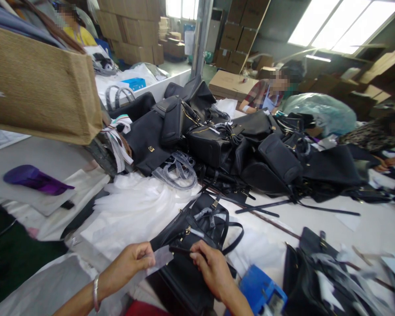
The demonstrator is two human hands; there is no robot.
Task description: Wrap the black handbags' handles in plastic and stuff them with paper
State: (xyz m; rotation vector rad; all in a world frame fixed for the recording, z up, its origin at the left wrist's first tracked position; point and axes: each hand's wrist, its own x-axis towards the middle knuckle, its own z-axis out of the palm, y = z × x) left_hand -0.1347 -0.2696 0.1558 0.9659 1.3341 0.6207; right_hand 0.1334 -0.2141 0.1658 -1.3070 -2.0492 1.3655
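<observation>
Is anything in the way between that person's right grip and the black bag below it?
Nothing visible is: the right grip pinches a black strip over the black bag. The left grip holds clear film beside the strip's end.

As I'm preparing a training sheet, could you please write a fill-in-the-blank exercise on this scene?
The left grip and right grip are close to a bag coloured ____.
The clear plastic piece is held by the ____ grip.
The thin dark strip is held by the ____ grip.
The object beside the right forearm is coloured ____.
Missing words: black; left; right; blue.
</observation>
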